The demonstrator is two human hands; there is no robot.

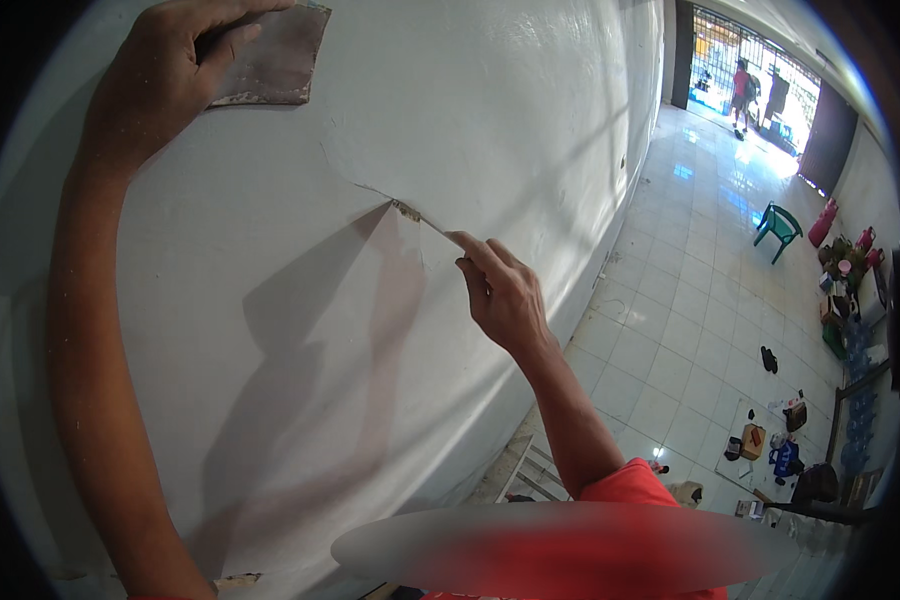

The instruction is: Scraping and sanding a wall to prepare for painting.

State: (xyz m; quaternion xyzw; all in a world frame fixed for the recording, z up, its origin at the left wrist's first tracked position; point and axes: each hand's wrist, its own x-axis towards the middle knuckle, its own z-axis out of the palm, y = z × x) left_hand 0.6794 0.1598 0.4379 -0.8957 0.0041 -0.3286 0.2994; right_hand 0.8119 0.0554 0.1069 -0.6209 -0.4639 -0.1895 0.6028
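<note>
My left hand [172, 45], raised at the upper left, grips a flat grey-brown square plate [281, 67] close to the wall. Whitish residue crusts the plate's lower edge. My right hand [502, 289] holds a thin-bladed scraper [439, 227], seen nearly edge-on. The scraper's tip meets a chipped spot [406, 211] in the white plastered wall [270, 240]. Fine cracks run up and left from that spot, and the exposed material there is rough and brownish. Shadows of my right arm and the tool fall across the wall below.
A tiled floor [645, 322] lies far below at the right, with a green plastic chair [780, 229]. Beneath my right arm is a pale slatted frame [536, 472]. Bags and boxes [754, 442] lie on the floor. A person [740, 90] stands by the bright gated doorway.
</note>
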